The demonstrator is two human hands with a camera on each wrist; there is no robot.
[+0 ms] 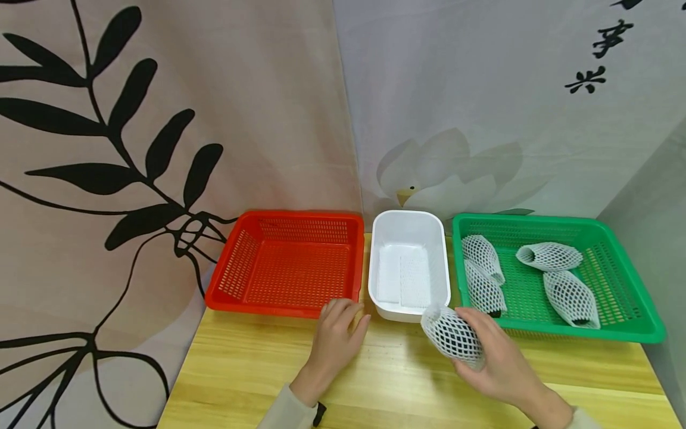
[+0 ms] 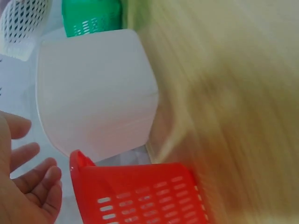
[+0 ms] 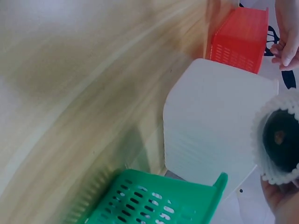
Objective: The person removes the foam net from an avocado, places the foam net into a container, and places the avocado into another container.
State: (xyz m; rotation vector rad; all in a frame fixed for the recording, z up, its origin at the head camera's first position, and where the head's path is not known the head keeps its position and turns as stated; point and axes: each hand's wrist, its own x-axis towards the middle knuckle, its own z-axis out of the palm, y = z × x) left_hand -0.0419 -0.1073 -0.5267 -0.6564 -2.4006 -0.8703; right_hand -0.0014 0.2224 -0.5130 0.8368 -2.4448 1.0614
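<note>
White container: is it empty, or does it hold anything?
Empty: seen from above in the head view, the white container is bare inside; the right hand holds a netted item.

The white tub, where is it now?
In the head view, the white tub stands on the table between the red basket at left and green basket at right. The right hand holds a netted thing near its front right corner.

Head view: high, down toward the tabletop's far edge.
Wrist views: low, close, rolled sideways, sharing the tub.
</note>
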